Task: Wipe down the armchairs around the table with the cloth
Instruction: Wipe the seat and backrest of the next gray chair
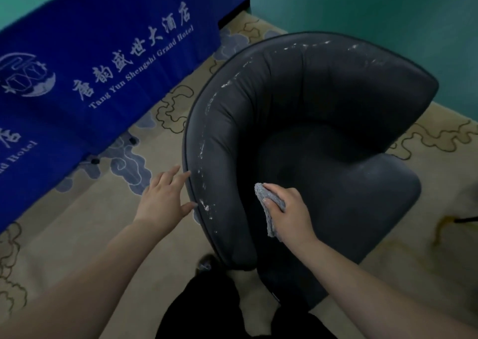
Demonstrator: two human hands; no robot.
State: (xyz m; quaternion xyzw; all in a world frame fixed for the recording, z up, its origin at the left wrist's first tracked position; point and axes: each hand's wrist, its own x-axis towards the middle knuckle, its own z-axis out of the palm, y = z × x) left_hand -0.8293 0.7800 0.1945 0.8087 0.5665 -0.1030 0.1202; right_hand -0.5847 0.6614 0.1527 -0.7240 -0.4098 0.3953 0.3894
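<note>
A dark grey leather armchair (323,101) with a curved back fills the middle of the view. White worn flecks run along its top rim and left arm. My right hand (291,214) presses a folded grey cloth (271,209) against the inner side of the chair's left arm, near the seat. My left hand (165,196) is open with fingers spread, its fingertips touching the outer edge of that same arm.
A table draped in a blue cloth (98,54) with white hotel lettering stands at the left. Patterned beige carpet (90,222) covers the floor. A teal wall (388,8) rises behind the chair. My dark trousers and feet (245,313) are at the bottom.
</note>
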